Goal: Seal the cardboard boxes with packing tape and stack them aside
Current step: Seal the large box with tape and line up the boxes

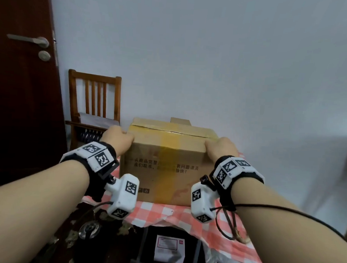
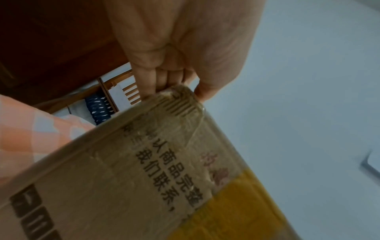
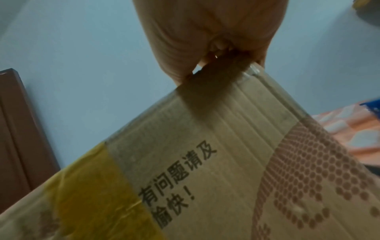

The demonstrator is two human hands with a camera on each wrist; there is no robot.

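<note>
Box (image 1: 167,161) on checked cloth (image 1: 159,212), yellow tape (image 1: 169,143) already across top. We clasp upper corners: left hand (image 1: 117,138) nine o'clock, right hand (image 1: 220,147) three. Stacking aside remains.

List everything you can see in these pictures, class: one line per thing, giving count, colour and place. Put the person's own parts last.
cardboard box: one, brown, on the table, both hands on its top corners
tape strip: one, yellow, over the box's top and front
tablecloth: one, red-and-white check, under the box
chair: one, brown wood, left of the box
door: one, dark brown, far left
left hand: grips the box's left top corner
right hand: grips the right top corner
</note>
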